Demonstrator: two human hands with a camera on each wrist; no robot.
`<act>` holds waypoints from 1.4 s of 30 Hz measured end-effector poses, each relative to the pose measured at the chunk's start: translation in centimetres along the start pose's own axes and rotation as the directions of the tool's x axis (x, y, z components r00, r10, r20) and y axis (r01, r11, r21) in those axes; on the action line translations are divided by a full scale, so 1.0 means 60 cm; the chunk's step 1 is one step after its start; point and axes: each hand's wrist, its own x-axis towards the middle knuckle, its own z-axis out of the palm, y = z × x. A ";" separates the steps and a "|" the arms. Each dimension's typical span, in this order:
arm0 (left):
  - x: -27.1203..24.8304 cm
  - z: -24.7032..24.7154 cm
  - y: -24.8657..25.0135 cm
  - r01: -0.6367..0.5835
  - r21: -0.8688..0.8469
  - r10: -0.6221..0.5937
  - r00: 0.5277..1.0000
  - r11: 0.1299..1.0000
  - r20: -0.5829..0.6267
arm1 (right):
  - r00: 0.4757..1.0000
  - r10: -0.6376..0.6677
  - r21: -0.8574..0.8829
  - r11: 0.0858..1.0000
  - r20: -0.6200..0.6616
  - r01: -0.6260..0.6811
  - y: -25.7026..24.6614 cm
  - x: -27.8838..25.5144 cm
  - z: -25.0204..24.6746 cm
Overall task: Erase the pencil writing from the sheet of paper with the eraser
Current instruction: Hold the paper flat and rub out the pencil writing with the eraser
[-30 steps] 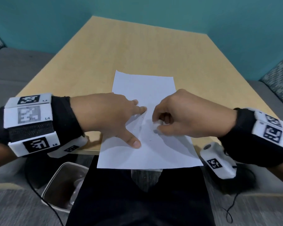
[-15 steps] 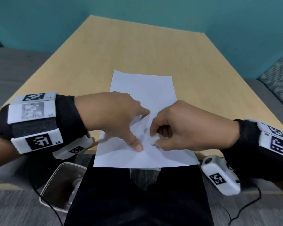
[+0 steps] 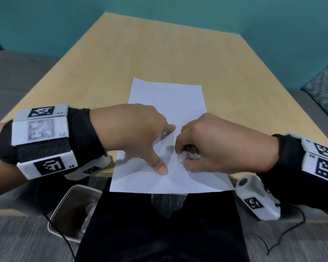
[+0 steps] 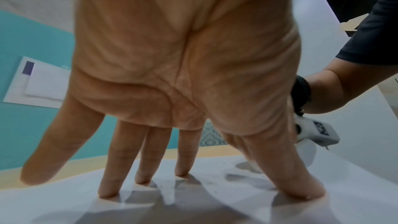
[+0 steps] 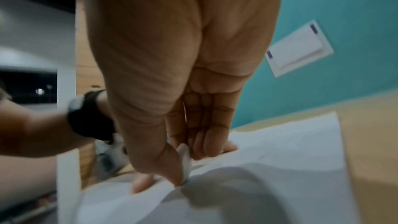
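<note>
A white sheet of paper (image 3: pixel 167 99) lies on the wooden table, its near edge hanging over the table's front. My left hand (image 3: pixel 140 133) is spread flat on the sheet, with straight fingertips (image 4: pixel 107 193) and thumb pressing the paper (image 4: pixel 215 193) down. My right hand (image 3: pixel 206 146) pinches a small white eraser (image 3: pixel 182 157) between thumb and fingers, its tip against the paper. In the right wrist view the eraser (image 5: pixel 185 161) touches the rumpled sheet (image 5: pixel 280 151). The paper buckles between the two hands. Faint pencil marks (image 3: pixel 182 116) show just beyond my hands.
The light wooden table (image 3: pixel 159 53) stretches far ahead to a teal wall. A metal bin (image 3: pixel 72 210) stands on the floor at the lower left. Grey seating flanks the table on both sides. My dark lap fills the bottom centre.
Both hands have shifted a little toward the near edge on the sheet, and the right hand with the eraser has moved closer to the left thumb. The paper has wrinkled more between them.
</note>
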 end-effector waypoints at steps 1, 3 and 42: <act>0.002 0.002 -0.001 0.001 0.012 -0.001 1.000 1.000 0.003 | 0.999 -0.019 0.019 1.000 0.030 0.019 -0.005 -0.004 0.001; 0.003 0.005 -0.002 0.003 0.006 -0.003 1.000 1.000 0.002 | 0.999 -0.013 0.046 0.999 0.043 0.011 -0.001 -0.004 -0.002; -0.005 -0.005 0.007 0.035 -0.001 -0.035 0.998 0.999 0.051 | 1.000 -0.003 -0.016 1.000 -0.024 0.003 0.030 0.018 -0.007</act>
